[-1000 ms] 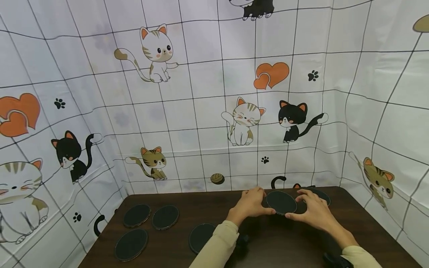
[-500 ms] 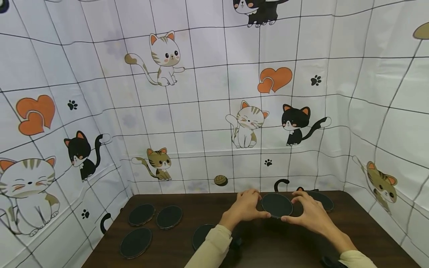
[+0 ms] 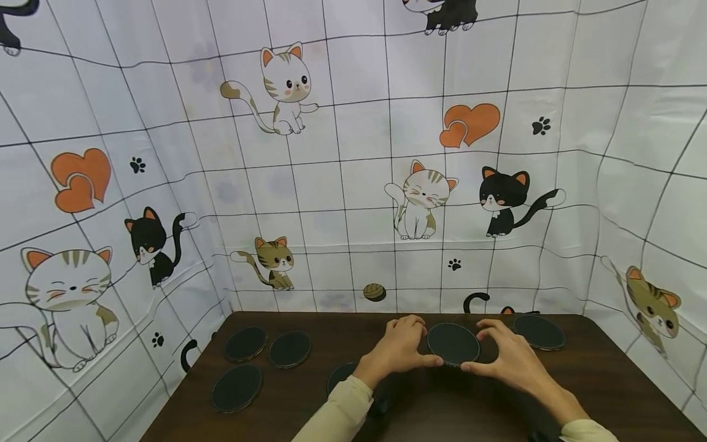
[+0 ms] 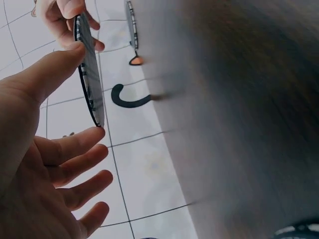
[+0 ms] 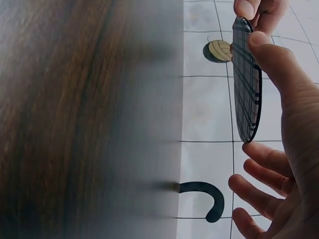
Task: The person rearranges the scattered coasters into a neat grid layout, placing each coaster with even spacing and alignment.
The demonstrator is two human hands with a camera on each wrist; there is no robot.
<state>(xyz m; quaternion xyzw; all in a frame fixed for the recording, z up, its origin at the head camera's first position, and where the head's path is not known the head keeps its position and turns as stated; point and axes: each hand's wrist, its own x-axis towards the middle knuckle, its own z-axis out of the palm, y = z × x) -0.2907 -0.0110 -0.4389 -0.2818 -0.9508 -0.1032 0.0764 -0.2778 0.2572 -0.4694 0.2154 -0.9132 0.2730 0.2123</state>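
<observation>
Both hands hold one round dark coaster [image 3: 453,344] by its edges, above the table. It shows a plain dark face on top in the head view and a plaid pattern underneath in the wrist views. My left hand [image 3: 393,351] grips the left edge between thumb and index finger, the other fingers spread off it. On the opposite edge, my right hand [image 3: 510,359] pinches in the same way. Seen edge-on, the coaster [image 4: 88,74] lies between the left thumb and index fingertip. The right wrist view has the coaster [image 5: 246,84] clear of the tabletop.
Several similar coasters lie on the brown wooden table [image 3: 442,411]: a group at the left including one in front [image 3: 237,388], one partly behind the left sleeve [image 3: 339,373], and one at the back right [image 3: 539,332]. A cat-print curtain [image 3: 342,184] surrounds the table's back and sides.
Both hands have carried the coaster slightly left and nearer, away from the back-right coaster. The head view has swung a little left.
</observation>
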